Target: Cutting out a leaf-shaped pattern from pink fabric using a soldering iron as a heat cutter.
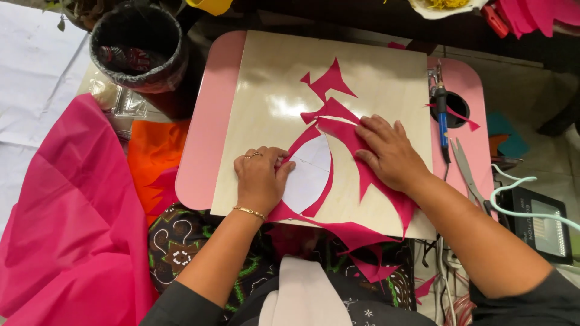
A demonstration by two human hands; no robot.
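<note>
A pale wooden board (266,78) lies on a pink lap table (208,133). Jagged pieces of magenta fabric (329,108) spread over the board, around a white rounded paper template (309,172). My left hand (260,178) rests with curled fingers on the fabric at the template's left edge, a ring and a gold bracelet on it. Fingers apart, my right hand (386,151) presses flat on the magenta fabric just right of the template. More magenta scraps (362,241) hang off the board's near edge.
Scissors (468,172) and a blue-handled tool (443,121) lie on the table's right side near a round cup hole (454,111). A black-lined bin (139,48) stands at the back left. Pink cloth (66,223) and orange cloth (151,151) lie left. A dark device (541,226) sits right.
</note>
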